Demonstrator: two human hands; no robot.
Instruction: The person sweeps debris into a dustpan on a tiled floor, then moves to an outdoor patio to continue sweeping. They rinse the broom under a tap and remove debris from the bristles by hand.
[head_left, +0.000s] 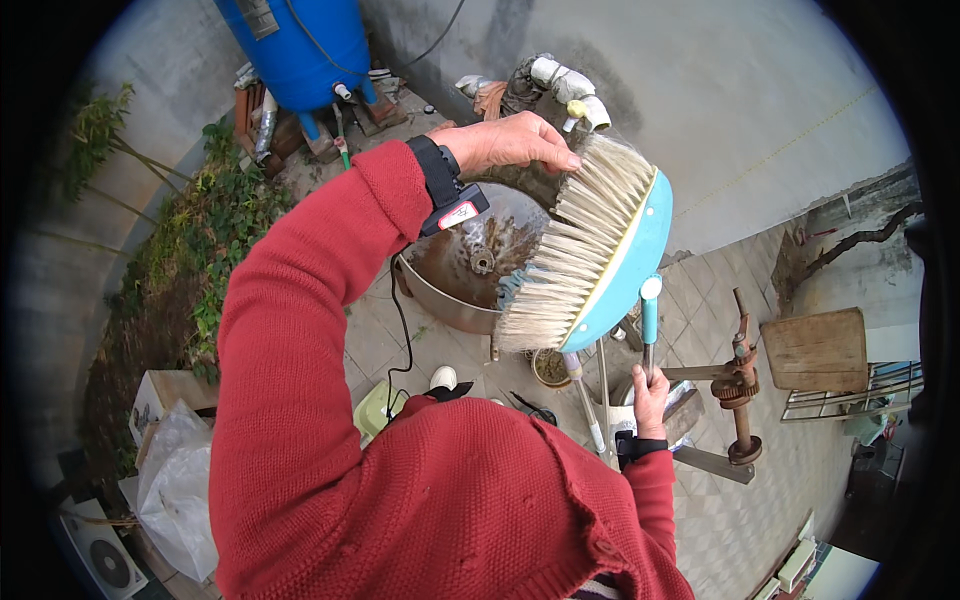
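A broom with pale bristles (570, 255) and a light blue head (630, 255) is held up before me, over the right side of a round metal basin (450, 300). My right hand (651, 401) grips its handle (649, 322) just below the head. With thumb and fingertips, my left hand (514, 142) pinches the upper end of the bristles; the fingers' far side is hidden. Right behind that hand, a yellow-handled tap (576, 111) hangs from a wrapped pipe (562, 79) at the wall. A blue cloth (514, 286) shows partly behind the bristles at the basin's rim.
A blue tank (307, 52) stands on bricks at the upper left. To the right are a rusty geared crank mechanism (739, 390) and a wooden board (814, 349). A light green dustpan (375, 409) lies near my feet. Plants (187, 262) line the left wall.
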